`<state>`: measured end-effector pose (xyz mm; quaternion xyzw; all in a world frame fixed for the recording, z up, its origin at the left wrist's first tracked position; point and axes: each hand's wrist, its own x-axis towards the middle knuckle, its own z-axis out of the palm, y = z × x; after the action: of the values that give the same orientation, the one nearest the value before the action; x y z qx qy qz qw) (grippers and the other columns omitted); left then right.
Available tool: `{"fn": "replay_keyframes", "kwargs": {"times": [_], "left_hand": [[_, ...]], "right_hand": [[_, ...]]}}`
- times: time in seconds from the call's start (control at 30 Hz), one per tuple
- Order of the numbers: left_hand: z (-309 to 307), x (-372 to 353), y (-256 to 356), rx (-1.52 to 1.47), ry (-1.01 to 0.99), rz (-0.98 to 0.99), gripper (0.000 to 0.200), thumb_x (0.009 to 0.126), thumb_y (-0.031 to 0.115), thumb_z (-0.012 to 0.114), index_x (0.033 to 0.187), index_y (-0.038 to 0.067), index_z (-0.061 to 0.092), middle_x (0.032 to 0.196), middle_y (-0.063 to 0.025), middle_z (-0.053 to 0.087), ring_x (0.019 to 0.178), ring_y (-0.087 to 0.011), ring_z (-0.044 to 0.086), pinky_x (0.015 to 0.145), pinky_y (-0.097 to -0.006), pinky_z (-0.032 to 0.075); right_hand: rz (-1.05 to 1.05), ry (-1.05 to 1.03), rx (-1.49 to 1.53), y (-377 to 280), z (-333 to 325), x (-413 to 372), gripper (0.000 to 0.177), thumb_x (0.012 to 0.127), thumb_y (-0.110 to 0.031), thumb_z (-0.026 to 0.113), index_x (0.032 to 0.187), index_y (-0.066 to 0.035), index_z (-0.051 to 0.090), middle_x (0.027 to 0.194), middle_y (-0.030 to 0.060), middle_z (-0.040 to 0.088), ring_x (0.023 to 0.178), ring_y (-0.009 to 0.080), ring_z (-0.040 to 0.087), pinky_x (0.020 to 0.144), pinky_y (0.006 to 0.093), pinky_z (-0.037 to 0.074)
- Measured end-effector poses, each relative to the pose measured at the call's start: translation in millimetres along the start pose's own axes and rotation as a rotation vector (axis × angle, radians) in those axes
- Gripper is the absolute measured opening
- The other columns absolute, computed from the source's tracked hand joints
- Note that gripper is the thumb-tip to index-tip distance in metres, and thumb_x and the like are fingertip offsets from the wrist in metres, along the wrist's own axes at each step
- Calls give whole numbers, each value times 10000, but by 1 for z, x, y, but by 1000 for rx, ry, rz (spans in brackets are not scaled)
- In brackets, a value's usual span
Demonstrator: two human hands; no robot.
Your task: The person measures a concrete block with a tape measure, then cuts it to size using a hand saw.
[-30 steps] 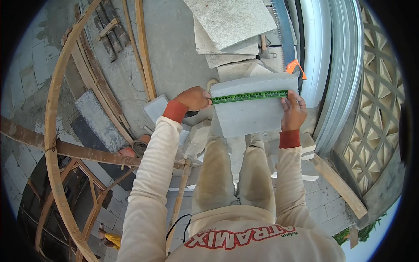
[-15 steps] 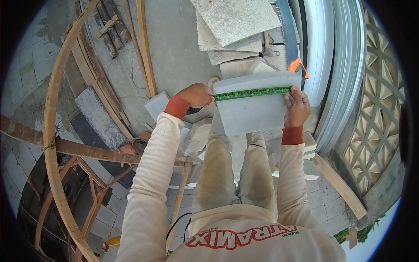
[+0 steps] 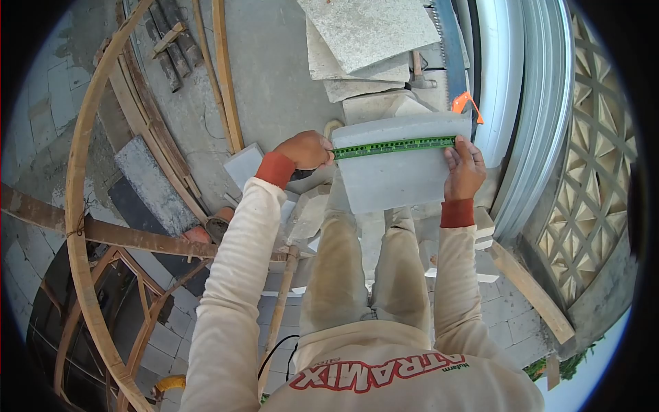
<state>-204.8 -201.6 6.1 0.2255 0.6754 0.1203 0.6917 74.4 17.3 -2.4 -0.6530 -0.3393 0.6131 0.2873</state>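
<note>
A green tape measure (image 3: 395,146) is stretched across a pale grey block (image 3: 391,180), running nearly level from side to side. My left hand (image 3: 307,150) is closed at the tape's left end, just off the block's left edge, and part of a dark case shows beneath the palm. At the other end, my right hand (image 3: 465,170) pinches the tape between thumb and fingers near the block's right edge. The block sits in front of my legs, and what carries it is mostly hidden.
Stacked stone slabs (image 3: 371,34) lie beyond the block, with a hammer (image 3: 420,72) and an orange-handled saw (image 3: 451,62) beside them. Long metal sheets (image 3: 532,103) curve along the right. Wooden strips (image 3: 154,117) and a curved wooden frame (image 3: 77,206) stand at the left.
The whole view has shifted very slightly. Both hands keep their grip, and the tape stays stretched over the block.
</note>
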Motion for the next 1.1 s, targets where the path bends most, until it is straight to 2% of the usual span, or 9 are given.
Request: {"fn": "replay_keyframes", "kwargs": {"times": [0.07,0.17,0.3,0.5,0.6,0.7,0.8,0.9,1.1], "left_hand": [[1,1,-1,15,-2,7,182,949,124,642,940,-22,750,830,-68,740,785,-163,677,789,-310,527],[-1,-1,-2,29,-17,-2,167,940,110,636,925,-18,742,828,-67,737,788,-166,674,787,-307,524],[-2,-3,9,99,-20,-5,147,929,82,628,906,-17,733,830,-69,731,783,-172,664,778,-302,517],[1,0,1,7,-7,2,136,936,53,635,939,-52,721,831,-77,723,766,-162,660,772,-305,525],[4,4,-8,-14,-5,17,143,945,64,655,955,-65,717,842,-76,724,757,-156,654,766,-304,525],[8,1,-8,-57,68,21,187,929,135,654,902,-25,747,780,-98,721,714,-197,649,721,-330,515],[4,-2,2,39,49,-21,193,936,139,671,944,-32,760,801,-107,735,730,-198,671,728,-337,530],[7,0,0,79,110,-29,197,934,120,674,983,-46,767,823,-120,747,764,-196,699,742,-341,546],[9,-6,3,-59,105,-39,212,938,125,676,1009,-54,764,838,-113,756,781,-180,710,759,-328,554]], "right_hand": [[4,1,-1,-1,0,0,200,948,-86,775,1112,5,703,1024,83,739,850,170,696,773,281,583],[-22,34,7,-4,7,-4,169,919,-35,779,1052,28,696,951,89,731,760,176,695,690,289,604],[-13,55,0,-8,10,-6,160,922,-38,778,1042,39,707,944,94,729,738,174,692,675,291,597],[-30,70,0,-13,20,-7,160,918,-36,782,1030,53,710,915,107,736,698,166,693,643,287,594],[-20,95,-12,-17,27,-9,156,921,-35,777,1028,58,711,899,108,739,676,160,690,627,283,590],[-24,107,-25,-19,30,-9,161,918,-40,779,1025,62,715,886,110,739,662,155,687,609,281,584],[-25,121,-62,-12,19,-14,165,908,-42,785,1015,66,720,875,113,739,652,152,682,589,280,577],[-19,132,-66,-10,11,-16,163,899,-37,784,1007,68,723,866,111,738,642,147,675,573,276,570],[-16,106,-38,-24,33,-4,148,893,-26,782,997,64,728,859,98,733,634,141,663,574,274,567]]}}
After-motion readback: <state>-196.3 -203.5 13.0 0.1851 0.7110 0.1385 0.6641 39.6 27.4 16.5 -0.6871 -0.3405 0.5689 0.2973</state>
